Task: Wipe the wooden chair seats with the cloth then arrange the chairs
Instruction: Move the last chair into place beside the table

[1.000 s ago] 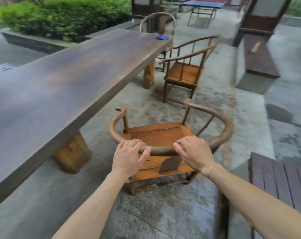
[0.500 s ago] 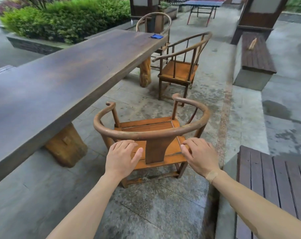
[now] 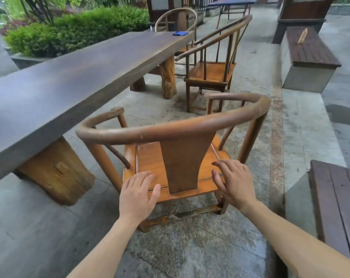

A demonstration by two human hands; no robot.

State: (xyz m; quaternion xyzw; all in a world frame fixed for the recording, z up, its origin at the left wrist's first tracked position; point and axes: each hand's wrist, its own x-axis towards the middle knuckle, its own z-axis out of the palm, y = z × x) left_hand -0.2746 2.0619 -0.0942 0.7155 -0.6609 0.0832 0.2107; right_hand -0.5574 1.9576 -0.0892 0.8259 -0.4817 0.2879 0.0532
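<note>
**A:** What was nearest in the lower part of the frame?

**B:** Two bare forearms reached up from the bottom edge. The left hand (image 3: 137,194) and the right hand (image 3: 233,182) both had their fingers spread and relaxed, holding nothing. They hovered at the rear edge of the seat, one on each side of the back splat; I could not tell whether they touched the wood.

**A:** And the seat belonged to what?

**B:** The nearest orange-brown wooden armchair with a curved horseshoe rail (image 3: 176,127), in the centre of the frame, seen from behind, standing on the grey stone floor (image 3: 190,247).

**A:** What lay to the left?

**B:** A long dark wooden slab surface (image 3: 69,77) on stump legs, running from the left edge toward the upper centre.

**A:** Further back?

**B:** A second round-backed wooden armchair (image 3: 212,73) stood above centre, beside the surface's far end. A third round-backed chair (image 3: 177,19) stood beyond that end at the top.

**A:** And the cloth?

**B:** The small blue cloth (image 3: 179,33) lay on the far end of the surface, upper centre, well apart from both hands.

**A:** Anything else?

**B:** Dark slatted benches (image 3: 308,49) at the right, a green hedge (image 3: 75,31) upper left.
</note>
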